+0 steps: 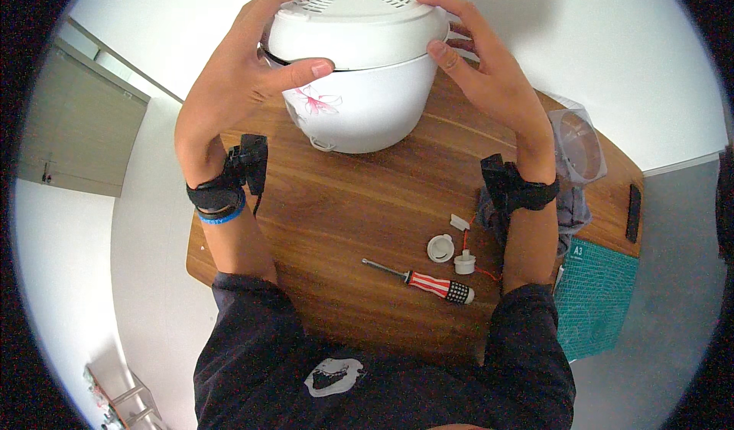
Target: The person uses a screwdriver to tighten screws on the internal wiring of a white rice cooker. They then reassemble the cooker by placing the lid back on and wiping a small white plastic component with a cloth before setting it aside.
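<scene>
A wooden table (pixel 344 216) with a dark grain stands on a pale floor, with white walls around and a grey-green cabinet off to the left. At the table's far edge sits a white rice cooker (pixel 359 109) with a pink flower printed on its side. Its white vented lid (pixel 355 17) sits slightly raised, showing a dark gap at the rim. The left hand (pixel 245 63) is clamped on the lid's left side, thumb pressed on its front rim; the right hand (pixel 482 63) grips the right side, fingers spread. Near the front edge lie a screwdriver (pixel 424 281) with a red-and-white striped handle and small white plastic parts (pixel 451 250) with red wire. At the right edge a green cutting mat (pixel 600 292), a clear plastic container (pixel 577 143) and a black remote (pixel 633 212).
</scene>
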Available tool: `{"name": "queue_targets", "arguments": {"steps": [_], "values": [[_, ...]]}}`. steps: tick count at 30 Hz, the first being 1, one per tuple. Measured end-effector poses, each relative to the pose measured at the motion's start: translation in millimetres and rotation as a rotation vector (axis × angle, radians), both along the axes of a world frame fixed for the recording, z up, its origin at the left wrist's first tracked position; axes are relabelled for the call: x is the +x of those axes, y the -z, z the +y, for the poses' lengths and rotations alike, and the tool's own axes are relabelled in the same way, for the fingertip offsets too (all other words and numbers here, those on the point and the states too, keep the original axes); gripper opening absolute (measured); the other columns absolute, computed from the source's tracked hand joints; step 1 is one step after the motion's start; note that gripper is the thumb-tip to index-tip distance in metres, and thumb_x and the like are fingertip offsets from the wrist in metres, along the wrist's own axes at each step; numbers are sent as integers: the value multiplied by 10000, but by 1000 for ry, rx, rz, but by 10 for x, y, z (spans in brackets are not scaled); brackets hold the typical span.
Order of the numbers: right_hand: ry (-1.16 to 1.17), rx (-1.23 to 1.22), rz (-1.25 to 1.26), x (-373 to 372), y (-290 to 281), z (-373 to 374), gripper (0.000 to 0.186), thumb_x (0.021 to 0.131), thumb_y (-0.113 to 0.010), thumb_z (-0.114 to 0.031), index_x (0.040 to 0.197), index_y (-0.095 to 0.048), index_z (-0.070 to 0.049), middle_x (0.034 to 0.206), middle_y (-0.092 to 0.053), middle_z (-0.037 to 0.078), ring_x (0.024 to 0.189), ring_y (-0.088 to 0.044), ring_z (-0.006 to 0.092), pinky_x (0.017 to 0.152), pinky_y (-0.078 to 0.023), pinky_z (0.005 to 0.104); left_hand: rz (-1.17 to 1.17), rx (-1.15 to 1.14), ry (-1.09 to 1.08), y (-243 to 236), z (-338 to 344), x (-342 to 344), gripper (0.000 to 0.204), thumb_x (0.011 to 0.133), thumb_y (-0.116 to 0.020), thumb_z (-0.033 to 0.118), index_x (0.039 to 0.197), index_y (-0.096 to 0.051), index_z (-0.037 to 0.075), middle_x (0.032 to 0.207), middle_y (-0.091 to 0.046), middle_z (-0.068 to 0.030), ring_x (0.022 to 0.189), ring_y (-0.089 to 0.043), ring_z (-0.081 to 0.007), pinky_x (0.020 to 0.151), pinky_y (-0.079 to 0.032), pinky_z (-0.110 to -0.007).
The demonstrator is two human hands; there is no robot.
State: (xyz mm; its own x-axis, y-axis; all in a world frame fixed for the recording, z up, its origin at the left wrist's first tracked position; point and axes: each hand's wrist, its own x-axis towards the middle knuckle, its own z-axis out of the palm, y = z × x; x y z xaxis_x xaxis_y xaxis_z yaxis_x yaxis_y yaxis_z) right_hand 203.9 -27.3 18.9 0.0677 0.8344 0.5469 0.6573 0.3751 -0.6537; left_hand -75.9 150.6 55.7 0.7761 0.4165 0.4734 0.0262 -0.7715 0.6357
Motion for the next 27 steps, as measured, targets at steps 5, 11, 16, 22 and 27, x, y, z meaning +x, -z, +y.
{"name": "queue_targets", "arguments": {"steps": [5,11,16,22,27], "values": [[9,-7,-51,-17,-19,-8,511,1131,-658,-236,1621,-520,-200,1623,-554,38,1427,-547,267,1194,-487,419,27,40,18,28,95,-52,944,835,-961,471,1618,-554,136,1485,-584,-172,1403,-558,-342,1161,-482,-433],[1,-1,-114,-41,-46,-13,759,976,-853,-290,1640,-494,-215,1650,-515,59,1482,-508,305,1204,-482,461,2,157,74,72,166,-62,1020,772,-986,482,1624,-545,133,1525,-586,-192,1437,-556,-371,1188,-468,-431],[100,57,-223,-131,-59,-31,984,798,-989,-351,1633,-487,-216,1681,-468,94,1535,-476,346,1199,-491,495,54,226,8,63,184,-48,1098,701,-1031,378,1645,-524,139,1576,-576,-96,1478,-536,-290,1225,-451,-440],[123,38,-246,-165,-101,-20,1006,750,-1011,-347,1606,-505,-200,1688,-462,109,1530,-489,361,1197,-496,496,2,267,-74,64,132,-61,1050,617,-1043,452,1556,-642,209,1402,-653,-149,1302,-635,-341,1103,-519,-433],[150,49,-288,-167,-120,-50,1027,711,-1026,-339,1592,-519,-195,1680,-492,126,1501,-529,367,1185,-509,496,-34,379,-140,80,86,-65,1042,571,-1043,522,1513,-690,252,1301,-697,-186,1191,-689,-385,1003,-570,-446]]}}
